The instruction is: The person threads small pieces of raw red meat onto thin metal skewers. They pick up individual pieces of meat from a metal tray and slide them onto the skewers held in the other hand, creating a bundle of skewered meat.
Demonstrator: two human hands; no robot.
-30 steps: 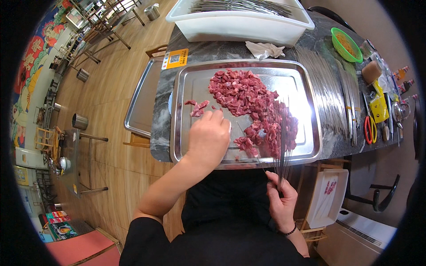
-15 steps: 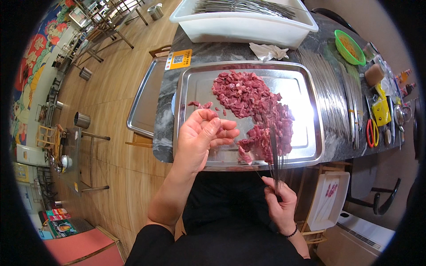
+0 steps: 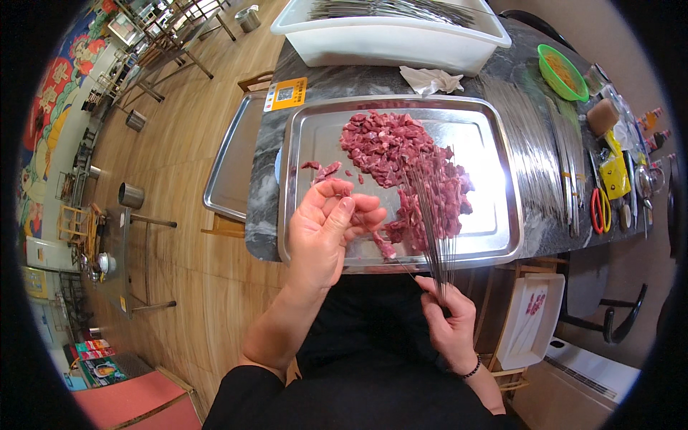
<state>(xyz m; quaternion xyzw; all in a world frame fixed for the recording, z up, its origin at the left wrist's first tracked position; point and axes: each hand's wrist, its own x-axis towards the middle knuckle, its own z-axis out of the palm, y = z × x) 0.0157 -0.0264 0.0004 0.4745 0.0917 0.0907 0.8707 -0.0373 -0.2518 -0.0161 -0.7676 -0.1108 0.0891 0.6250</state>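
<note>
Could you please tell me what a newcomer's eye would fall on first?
Probably the heap of chopped red meat on the rectangular silver metal tray, then the fan of thin metal skewers in the right hand, over the tray's near edge. A round bright-green bowl stands out at upper right.

The meat (image 3: 387,147) is deep red and pink, flecked paler, against a shiny silver tray (image 3: 315,136). The skewers (image 3: 433,233) I grip are steely grey. My sleeves (image 3: 247,394) are black, my beaded bracelet (image 3: 473,368) dark. The table (image 3: 261,222) is charcoal, marbled with pale veins. I see a white tub (image 3: 387,54), a bright green bowl (image 3: 570,93) with orange contents (image 3: 562,69), red and yellow scissor handles (image 3: 594,211), a yellow packet (image 3: 614,175) and tan, wood-grained floor (image 3: 186,143).
</note>
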